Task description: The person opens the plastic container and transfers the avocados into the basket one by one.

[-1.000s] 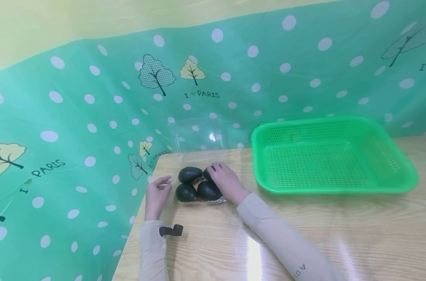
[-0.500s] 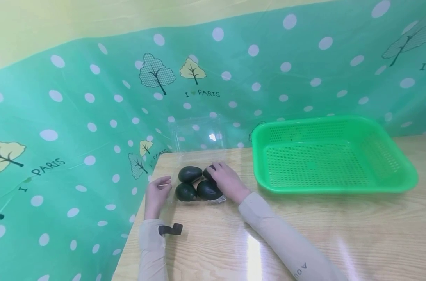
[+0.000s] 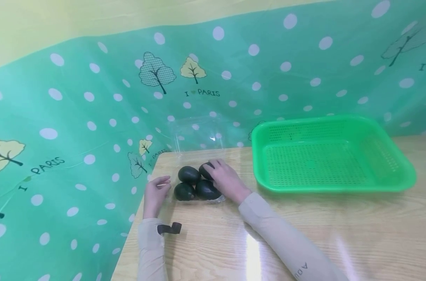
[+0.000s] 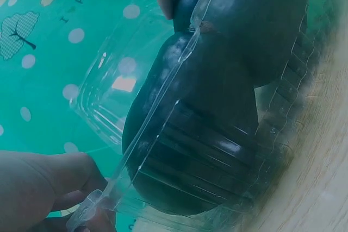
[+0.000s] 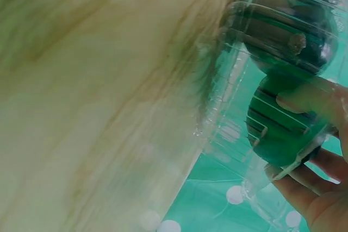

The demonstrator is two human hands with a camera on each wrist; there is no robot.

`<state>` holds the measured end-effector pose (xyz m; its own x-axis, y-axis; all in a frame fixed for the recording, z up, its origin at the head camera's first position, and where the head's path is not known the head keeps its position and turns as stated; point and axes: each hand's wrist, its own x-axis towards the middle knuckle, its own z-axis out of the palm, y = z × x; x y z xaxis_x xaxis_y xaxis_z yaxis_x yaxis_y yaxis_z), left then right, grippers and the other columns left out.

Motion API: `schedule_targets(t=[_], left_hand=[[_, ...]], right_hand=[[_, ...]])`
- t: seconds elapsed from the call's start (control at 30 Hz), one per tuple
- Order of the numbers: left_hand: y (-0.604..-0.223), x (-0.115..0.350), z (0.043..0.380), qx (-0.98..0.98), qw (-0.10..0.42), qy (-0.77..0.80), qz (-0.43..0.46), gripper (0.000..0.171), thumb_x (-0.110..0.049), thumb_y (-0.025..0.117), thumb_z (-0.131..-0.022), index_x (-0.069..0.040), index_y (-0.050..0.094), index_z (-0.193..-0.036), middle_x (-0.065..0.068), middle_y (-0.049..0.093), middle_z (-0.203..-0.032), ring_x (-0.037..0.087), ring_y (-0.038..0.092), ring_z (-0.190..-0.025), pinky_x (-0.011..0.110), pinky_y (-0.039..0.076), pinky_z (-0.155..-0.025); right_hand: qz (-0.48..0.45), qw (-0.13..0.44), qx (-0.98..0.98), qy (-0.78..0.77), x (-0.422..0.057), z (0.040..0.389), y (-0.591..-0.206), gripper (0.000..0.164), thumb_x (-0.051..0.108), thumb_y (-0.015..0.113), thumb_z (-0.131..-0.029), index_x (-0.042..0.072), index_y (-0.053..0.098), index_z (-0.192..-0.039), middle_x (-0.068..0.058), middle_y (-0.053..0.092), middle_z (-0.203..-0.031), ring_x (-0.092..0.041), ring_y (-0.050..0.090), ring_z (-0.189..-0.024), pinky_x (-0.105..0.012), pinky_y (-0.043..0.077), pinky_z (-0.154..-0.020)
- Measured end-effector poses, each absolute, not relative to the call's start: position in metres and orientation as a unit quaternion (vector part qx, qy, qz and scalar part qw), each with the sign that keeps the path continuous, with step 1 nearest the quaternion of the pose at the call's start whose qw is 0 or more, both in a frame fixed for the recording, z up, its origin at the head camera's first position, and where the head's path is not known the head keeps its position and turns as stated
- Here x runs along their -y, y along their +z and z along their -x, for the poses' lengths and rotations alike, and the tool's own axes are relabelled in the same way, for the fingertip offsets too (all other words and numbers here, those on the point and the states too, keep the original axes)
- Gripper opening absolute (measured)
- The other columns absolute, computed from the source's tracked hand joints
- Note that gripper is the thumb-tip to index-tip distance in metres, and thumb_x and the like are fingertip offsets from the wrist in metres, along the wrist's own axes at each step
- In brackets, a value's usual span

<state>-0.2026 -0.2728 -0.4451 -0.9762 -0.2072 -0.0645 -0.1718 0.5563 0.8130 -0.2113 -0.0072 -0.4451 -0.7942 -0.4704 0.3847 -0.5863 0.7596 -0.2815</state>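
Several dark, smooth avocados sit close together in a clear plastic clamshell box whose raised lid leans at the back. My right hand grips the back right avocado; in the right wrist view, the thumb and fingers are around it at the box's edge. To the left of the box is my left hand. In the left wrist view its thumb and fingers pinch the corner of the box's rim, and the box wall stands before the nearest avocado.
A green perforated plastic basket stands to the right on the wooden table. Behind and at the left hangs a green dotted sheet with printed trees. A black strap is at the left wrist.
The avocado under my right hand has shifted slightly left and shows more of its surface. The front avocados have also nudged a little left. My left hand has barely moved.
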Motion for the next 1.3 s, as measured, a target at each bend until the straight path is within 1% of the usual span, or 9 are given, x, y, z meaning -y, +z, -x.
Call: schedule_targets(t=[0.23, 0.3, 0.53, 0.9, 1.13, 1.3], left_hand=[[-0.445, 0.272, 0.203, 0.881, 0.02, -0.462, -0.103, 0.037, -0.006, 0.059, -0.092, -0.002, 0.063, -0.129, 0.018, 0.065, -0.124, 0.028, 0.065, -0.102, 0.019, 0.052, -0.067], [-0.445, 0.272, 0.203, 0.88, 0.019, -0.463, -0.104, 0.038, -0.006, 0.059, -0.092, -0.002, 0.063, -0.129, 0.018, 0.066, -0.123, 0.027, 0.065, -0.101, 0.019, 0.052, -0.067], [-0.445, 0.274, 0.202, 0.88, 0.014, -0.465, -0.102, 0.038, -0.005, 0.059, -0.092, -0.002, 0.062, -0.13, 0.019, 0.065, -0.124, 0.026, 0.064, -0.1, 0.019, 0.053, -0.068], [-0.445, 0.276, 0.201, 0.884, 0.013, -0.457, -0.098, 0.039, -0.004, 0.056, -0.092, -0.002, 0.061, -0.131, 0.02, 0.064, -0.124, 0.028, 0.064, -0.103, 0.019, 0.053, -0.066], [-0.444, 0.275, 0.201, 0.879, 0.009, -0.469, -0.091, 0.041, -0.004, 0.056, -0.092, -0.002, 0.06, -0.132, 0.02, 0.063, -0.124, 0.028, 0.064, -0.103, 0.02, 0.055, -0.066], [-0.445, 0.277, 0.201, 0.874, -0.003, -0.479, -0.074, 0.041, -0.006, 0.054, -0.095, -0.001, 0.057, -0.135, 0.02, 0.061, -0.127, 0.032, 0.063, -0.107, 0.021, 0.055, -0.068]], right_hand=[[-0.284, 0.148, 0.921, 0.221, 0.003, 0.208, -0.44, 0.061, 0.014, 0.08, -0.083, 0.01, 0.055, -0.139, -0.016, 0.054, -0.139, -0.03, 0.051, -0.127, -0.04, 0.049, -0.104], [-0.286, 0.15, 0.92, 0.222, 0.002, 0.207, -0.438, 0.062, 0.014, 0.08, -0.083, 0.01, 0.054, -0.139, -0.015, 0.054, -0.14, -0.029, 0.05, -0.128, -0.039, 0.049, -0.105], [-0.288, 0.158, 0.917, 0.227, 0.0, 0.202, -0.429, 0.063, 0.013, 0.08, -0.082, 0.009, 0.055, -0.14, -0.015, 0.052, -0.142, -0.029, 0.05, -0.128, -0.041, 0.05, -0.103], [-0.275, 0.145, 0.917, 0.248, -0.006, 0.192, -0.411, 0.065, 0.012, 0.081, -0.081, 0.014, 0.055, -0.141, -0.012, 0.052, -0.144, -0.028, 0.05, -0.129, -0.043, 0.053, -0.099], [-0.273, 0.156, 0.917, 0.247, -0.015, 0.188, -0.4, 0.067, 0.01, 0.082, -0.079, 0.012, 0.055, -0.141, -0.011, 0.051, -0.145, -0.028, 0.05, -0.13, -0.04, 0.05, -0.103], [-0.277, 0.167, 0.907, 0.27, -0.024, 0.186, -0.394, 0.067, 0.007, 0.082, -0.078, 0.01, 0.056, -0.139, -0.012, 0.052, -0.144, -0.029, 0.049, -0.131, -0.04, 0.048, -0.105]])
